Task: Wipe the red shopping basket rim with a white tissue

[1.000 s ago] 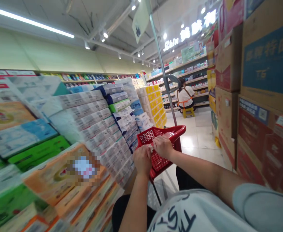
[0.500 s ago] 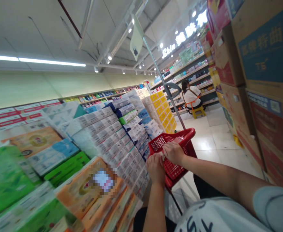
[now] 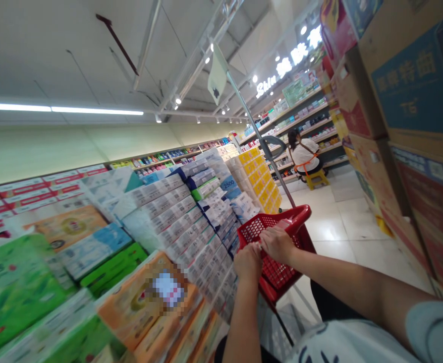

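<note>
In front of my body stands a red plastic shopping cart [image 3: 282, 269] with perforated basket walls. Its near handle lies under both my hands. My left hand [image 3: 247, 261] is wrapped round the handle's left part, and my right hand [image 3: 277, 244] grips it just beside, knuckles up. A grey pole [image 3: 244, 104] rises beyond the cart's far end, with a dark grey loop on it and a pale flag at its top. The basket's bottom is partly hidden by my hands and forearms.
On the left are stacks of packaged tissue, green [image 3: 13, 292], orange [image 3: 146, 297] and white [image 3: 172, 206]. Yellow packs [image 3: 261, 176] stand farther on. Cardboard boxes [image 3: 406, 126] tower at right. Ahead, a person [image 3: 303, 155] sits on a yellow stool [image 3: 317, 179] by shelves. Tiled floor [image 3: 331, 227] runs between.
The view has shifted slightly, so the shelves, stacks and cart appear a little lower and farther right. Both hands keep their hold on the cart handle.
</note>
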`<state>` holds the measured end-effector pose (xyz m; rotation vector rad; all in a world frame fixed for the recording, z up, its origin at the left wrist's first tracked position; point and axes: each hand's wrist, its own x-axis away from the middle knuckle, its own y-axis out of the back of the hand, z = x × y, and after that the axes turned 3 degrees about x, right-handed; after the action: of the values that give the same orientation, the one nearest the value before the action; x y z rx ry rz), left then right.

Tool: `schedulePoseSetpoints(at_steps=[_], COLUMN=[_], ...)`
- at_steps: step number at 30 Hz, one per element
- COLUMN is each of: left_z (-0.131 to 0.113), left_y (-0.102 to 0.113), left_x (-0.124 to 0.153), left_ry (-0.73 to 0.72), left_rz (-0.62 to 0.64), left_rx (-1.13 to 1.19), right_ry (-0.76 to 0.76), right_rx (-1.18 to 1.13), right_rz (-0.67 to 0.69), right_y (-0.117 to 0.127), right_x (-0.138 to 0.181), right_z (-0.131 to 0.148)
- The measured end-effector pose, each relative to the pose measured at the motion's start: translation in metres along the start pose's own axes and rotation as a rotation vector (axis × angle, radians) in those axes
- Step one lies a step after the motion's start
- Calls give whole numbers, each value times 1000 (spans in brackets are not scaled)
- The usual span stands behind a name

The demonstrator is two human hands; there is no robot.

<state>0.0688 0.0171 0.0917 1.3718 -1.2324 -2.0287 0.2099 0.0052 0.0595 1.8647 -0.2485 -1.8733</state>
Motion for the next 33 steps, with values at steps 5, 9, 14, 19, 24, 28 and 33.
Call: schedulePoseSetpoints(at_steps=[5,9,14,19,24,28,33], left_z=[0,-2,-2,-3,-4,-5,-7], left_y=[-11,-26,-17,-16,-27,-24,-19], left_x=[12,33,21,16,28,27,27], left_ry=[-45,-164,-63,-94,-141,-113,-97], left_rz=[-137,-424,-310,-314,-440,-401,-408], left_rx=[28,84,74,75,190,210,219], right_ry=[12,10,5,5,-9,-5,-1], right_rx=[15,7,-8,-17,-31,-35,-31], right_rz=[-7,-13,1,-14,-28,-25,-18], right_y=[1,1,3,3,3,4,8], right_x=[0,1,1,1,2,2,2], right_z=[-1,-2,-1,-2,-4,-3,-2])
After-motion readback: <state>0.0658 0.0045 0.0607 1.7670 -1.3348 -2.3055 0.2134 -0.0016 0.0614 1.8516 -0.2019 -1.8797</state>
